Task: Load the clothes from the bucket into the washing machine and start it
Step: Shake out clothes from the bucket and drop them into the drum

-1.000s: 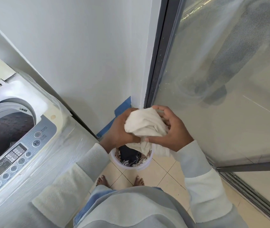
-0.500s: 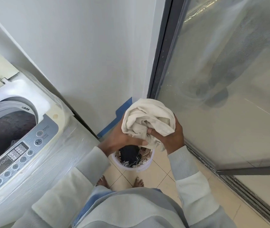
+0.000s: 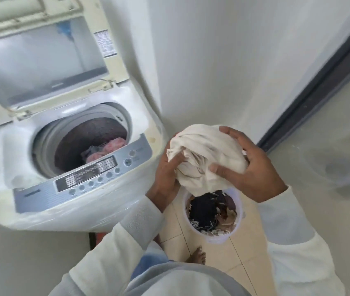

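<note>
The cream cloth bundle (image 3: 208, 154) is a rounded wad with no real long axis. Its loose lower folds hang toward the bucket (image 3: 216, 239), and it is held in the air directly above the bucket's far rim, clear of the dark clothes (image 3: 208, 212) left inside.

Both hands are clamped on it. The left hand (image 3: 167, 174) cups the left underside, with its thumb pressed into the front folds. The right hand (image 3: 253, 167) wraps the top and right side, fingers spread over the crown and thumb pinching the front. Neither hand is slack, so the bundle is carried wholly by the two of them.

The coming move turns on where the drum opening (image 3: 84, 142) lies from the bundle: to the left and a little farther from the person, with the raised lid (image 3: 41, 60) standing behind it. The control panel (image 3: 88, 178) runs along the near edge of the washing machine (image 3: 80, 214), between the person and the opening. The left hand is the nearer one to the machine and would likely lead a leftward sweep. A few pinkish clothes (image 3: 110, 148) already lie in the drum, so I judge the loading to be partly done — this bundle is next.
</note>
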Demonstrator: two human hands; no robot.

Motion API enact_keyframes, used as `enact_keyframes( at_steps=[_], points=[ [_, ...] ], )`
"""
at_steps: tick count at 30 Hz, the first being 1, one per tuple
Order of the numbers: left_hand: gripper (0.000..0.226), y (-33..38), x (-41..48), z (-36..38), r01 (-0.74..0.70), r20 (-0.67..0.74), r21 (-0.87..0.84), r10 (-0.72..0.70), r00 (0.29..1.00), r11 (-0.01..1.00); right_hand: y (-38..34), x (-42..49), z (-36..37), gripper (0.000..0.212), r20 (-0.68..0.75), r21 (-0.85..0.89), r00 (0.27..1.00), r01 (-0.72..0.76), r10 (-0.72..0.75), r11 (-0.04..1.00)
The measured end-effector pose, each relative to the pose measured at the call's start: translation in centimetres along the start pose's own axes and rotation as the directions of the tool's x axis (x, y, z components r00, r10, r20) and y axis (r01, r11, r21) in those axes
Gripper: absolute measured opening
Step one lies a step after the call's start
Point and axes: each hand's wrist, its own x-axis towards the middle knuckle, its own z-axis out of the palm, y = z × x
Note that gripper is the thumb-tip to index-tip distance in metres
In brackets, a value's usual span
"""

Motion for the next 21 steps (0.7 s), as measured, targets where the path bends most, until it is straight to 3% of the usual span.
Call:
enact_keyframes(
  at_steps=[2,4,7,9,12,15,18,21],
  points=[
    [0.081,2.3,0.6,-2.2,-0.032,-0.022,-0.09,0.03,0.999,0.995,-0.9,2.5,2.7,0.065,-0.103,0.181,0.991,0.099,-0.082,0.978],
    [0.091,4.8,1.1,-4.2,-0.066,-0.092,-0.111,0.055,0.994,0.992,-1.3,4.9,6.4,0.055,-0.249,0.351,0.966,0.153,-0.066,0.924],
    [0.069,8.1,2.5,-8.0,-0.098,-0.216,-0.107,0.073,0.974,0.989,-2.0,9.4,12.7,0.045,-0.317,0.483,0.945,0.085,0.083,0.872],
    [0.052,9.5,3.7,-11.4,-0.082,-0.215,-0.126,0.054,0.975,0.989,-2.4,13.0,16.4,0.046,-0.243,0.482,0.954,-0.041,0.178,0.875],
    [0.066,11.9,5.0,-17.1,0.005,-0.202,-0.272,-0.062,0.977,0.962,-3.5,18.0,21.4,0.05,0.068,0.493,0.949,-0.301,0.309,0.816],
    [0.083,13.0,6.2,-23.7,0.093,-0.312,-0.377,-0.22,0.924,0.922,-4.4,22.4,26.6,0.068,0.327,0.32,0.834,-0.54,0.444,0.778],
    [0.092,13.0,7.5,-28.7,0.131,-0.372,-0.477,-0.335,0.866,0.869,-4.0,25.9,31.6,0.078,0.413,0.144,0.745,-0.622,0.524,0.77],
    [0.101,12.6,9.1,-32.2,0.18,-0.386,-0.55,-0.439,0.811,0.816,-3.7,28.0,35.4,0.078,0.433,0.079,0.633,-0.736,0.642,0.672]
  ],
)
